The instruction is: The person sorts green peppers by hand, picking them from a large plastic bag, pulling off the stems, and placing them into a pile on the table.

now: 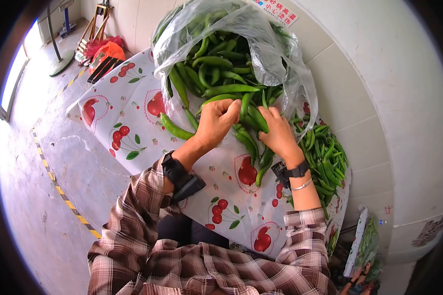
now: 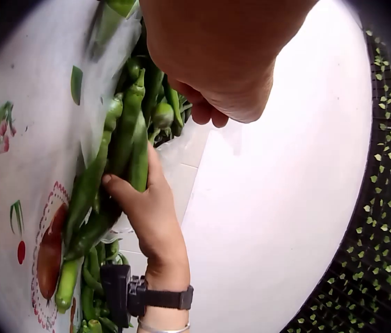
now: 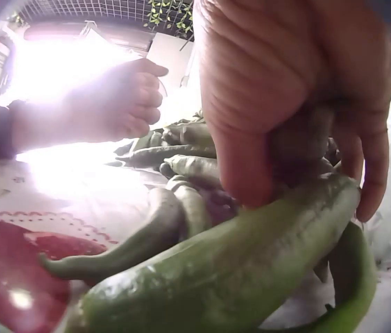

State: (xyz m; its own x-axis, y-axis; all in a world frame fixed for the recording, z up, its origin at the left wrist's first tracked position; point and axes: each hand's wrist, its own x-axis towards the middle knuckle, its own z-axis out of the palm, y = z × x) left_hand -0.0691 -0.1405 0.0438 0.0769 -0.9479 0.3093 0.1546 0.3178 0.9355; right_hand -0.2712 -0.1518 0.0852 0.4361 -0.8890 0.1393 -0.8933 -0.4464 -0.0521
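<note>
My right hand (image 1: 279, 132) grips a long green chili pepper (image 3: 223, 270), its thumb and fingers curled round one end in the right wrist view. Several more green peppers (image 1: 247, 142) lie on the tablecloth just under and beside this hand. To the left, my left hand (image 1: 215, 123) is held as a fist close to the bag's mouth, with no pepper showing in its curled fingers. Its palm side is partly hidden. A clear plastic bag (image 1: 268, 61) full of green peppers (image 1: 221, 64) lies beyond both hands, its mouth facing me.
A heap of thinner green peppers (image 1: 325, 162) lies at the right, beside the tiled wall (image 1: 349, 98). One pepper (image 1: 174, 128) lies apart, left of the left hand. The cherry-print tablecloth (image 1: 206, 184) covers the table. A stand and orange bag (image 1: 108, 53) are on the floor at the far left.
</note>
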